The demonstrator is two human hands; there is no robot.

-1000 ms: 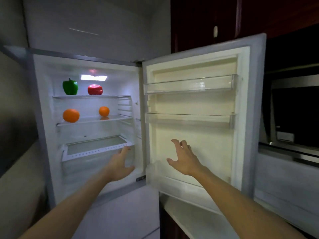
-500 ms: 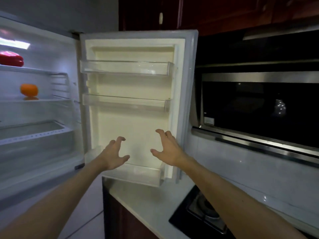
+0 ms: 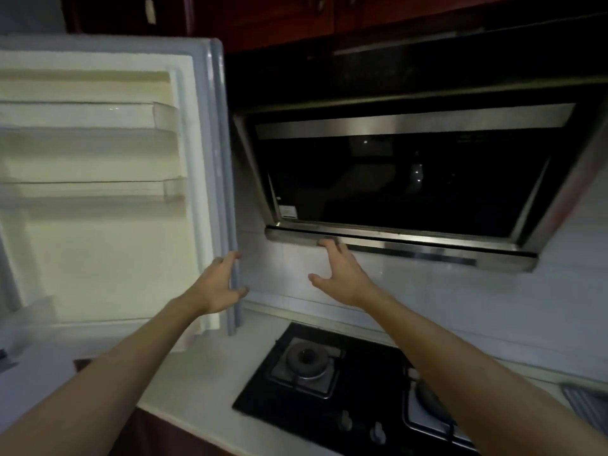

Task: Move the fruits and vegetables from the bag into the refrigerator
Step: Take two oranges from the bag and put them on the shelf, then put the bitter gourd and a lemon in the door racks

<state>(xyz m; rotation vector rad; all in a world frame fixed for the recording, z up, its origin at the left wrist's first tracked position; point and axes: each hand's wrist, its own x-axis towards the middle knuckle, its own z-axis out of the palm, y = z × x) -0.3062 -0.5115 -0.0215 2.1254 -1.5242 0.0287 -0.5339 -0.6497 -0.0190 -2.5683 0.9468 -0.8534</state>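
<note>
- Refrigerator door [image 3: 108, 258] stands wide open, its inner side toward the camera; it is the only part of the refrigerator in view.
- Two clear door shelves on it, the upper shelf [image 3: 98, 115] and the lower shelf [image 3: 98, 189]; nothing can be made out in either.
- Left hand [image 3: 218, 284] is at the door's free edge, low down. Fingers are spread and loosely curved, holding nothing. The grey door seal [image 3: 218, 159] shows in the gap between forefinger and thumb. Cannot tell whether the hand touches the edge.
- Right hand [image 3: 342, 274] is to the right of the door, well apart from the left hand. Palm faces left, fingers straight and relaxed, nothing in it.
- Right hand's fingertips lie just below the steel lower lip of the range hood [image 3: 394, 179]; contact cannot be told.
- The hood hangs to the right of the door, on the pale tiled wall [image 3: 444, 297].
- White countertop [image 3: 197, 383] runs below the door's bottom corner.
- Black gas hob [image 3: 345, 399] is set in the countertop, below and right of the door, with a burner [image 3: 306, 358] near its left side.
- Dark red cabinets [image 3: 279, 14] sit above and right of the door.
- Light is dim; the far edges are blurred.
</note>
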